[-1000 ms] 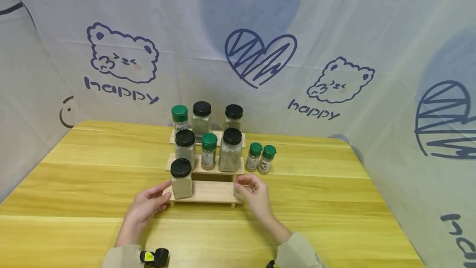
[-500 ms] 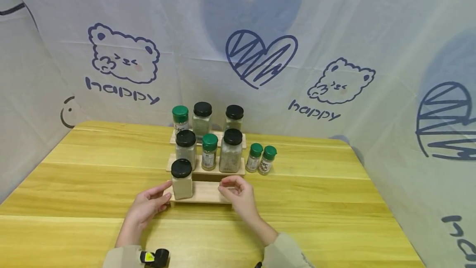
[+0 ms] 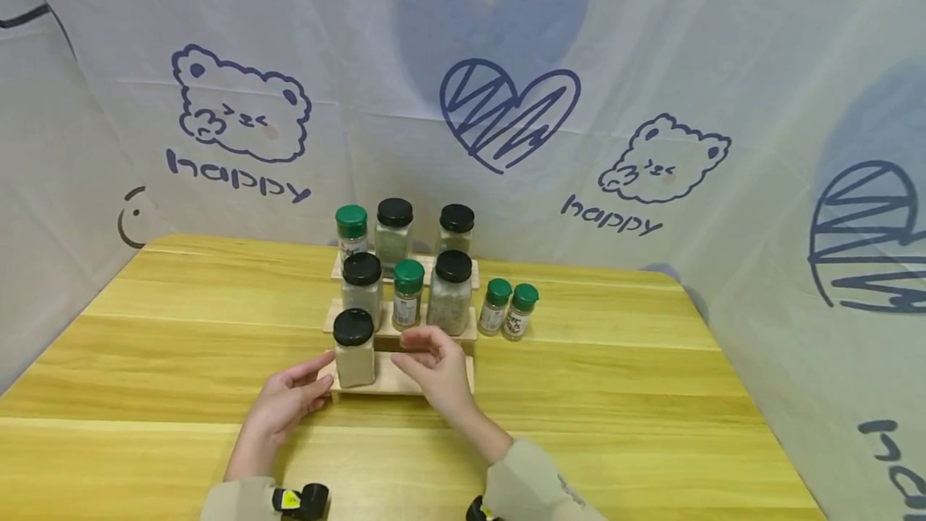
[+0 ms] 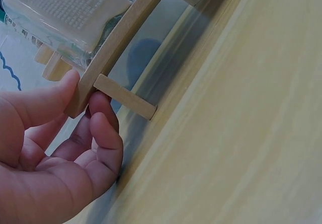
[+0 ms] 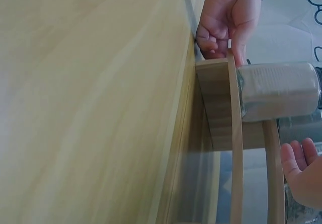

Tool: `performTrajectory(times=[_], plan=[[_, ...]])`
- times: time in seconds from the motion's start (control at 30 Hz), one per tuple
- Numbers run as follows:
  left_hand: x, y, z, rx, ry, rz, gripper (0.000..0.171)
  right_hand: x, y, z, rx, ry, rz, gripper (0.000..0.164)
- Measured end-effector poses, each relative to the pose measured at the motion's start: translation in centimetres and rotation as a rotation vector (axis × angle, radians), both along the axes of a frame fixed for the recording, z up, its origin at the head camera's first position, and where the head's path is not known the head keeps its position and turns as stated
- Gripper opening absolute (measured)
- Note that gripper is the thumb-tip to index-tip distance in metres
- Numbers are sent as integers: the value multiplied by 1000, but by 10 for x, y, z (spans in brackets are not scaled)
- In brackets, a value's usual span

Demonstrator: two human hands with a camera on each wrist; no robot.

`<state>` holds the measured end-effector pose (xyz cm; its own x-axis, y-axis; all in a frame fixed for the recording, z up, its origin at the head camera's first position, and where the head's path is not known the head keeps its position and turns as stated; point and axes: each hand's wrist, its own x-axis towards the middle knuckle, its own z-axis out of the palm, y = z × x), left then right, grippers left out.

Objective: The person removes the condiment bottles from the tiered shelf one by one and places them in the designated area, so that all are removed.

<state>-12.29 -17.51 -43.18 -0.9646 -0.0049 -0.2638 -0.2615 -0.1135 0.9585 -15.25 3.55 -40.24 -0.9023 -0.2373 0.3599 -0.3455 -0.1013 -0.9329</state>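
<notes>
My left hand [image 3: 285,394] pinches the left end of the front step of a three-step wooden rack [image 3: 391,383]. The left wrist view shows the thumb on top of the board [image 4: 113,48] and curled fingers below, beside a short leg. Just right of that grip stands a black-lidded glass jar [image 3: 355,364] of pale powder. My right hand [image 3: 443,372] hovers over the front step, to the right of this jar. Its thumb and fingers are bent loosely and apart, with nothing between them. In the right wrist view, its fingers [image 5: 298,158] show near the rack boards.
The middle step holds two black-lidded jars and a green-capped spice bottle [image 3: 407,304] between them. Behind, a green-capped bottle [image 3: 352,227] and two black-lidded jars stand on the top step. Two small green-capped bottles [image 3: 494,312] stand on the table [image 3: 615,376] right of the rack.
My right hand has moved left along the front step, from its right end to near its middle. The left hand keeps its grip and the jars stay put.
</notes>
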Motion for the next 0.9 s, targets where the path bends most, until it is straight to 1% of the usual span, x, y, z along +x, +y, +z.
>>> performTrajectory(times=[0.1, 0.33, 0.47, 0.9], plan=[[0, 0, 0, 1, 2, 1, 48, 2, -6, 4, 16, -1, 8, 28], [0, 0, 0, -3, -9, 6, 47, 14, -14, 24, 17, 6, 42, 38], [0, 0, -1, -10, -7, 6, 48, 15, -18, 27, 27, 11, 46, 43], [1, 0, -1, -3, 9, 10, 46, 15, -29, 32, 76, 65, 28, 47]])
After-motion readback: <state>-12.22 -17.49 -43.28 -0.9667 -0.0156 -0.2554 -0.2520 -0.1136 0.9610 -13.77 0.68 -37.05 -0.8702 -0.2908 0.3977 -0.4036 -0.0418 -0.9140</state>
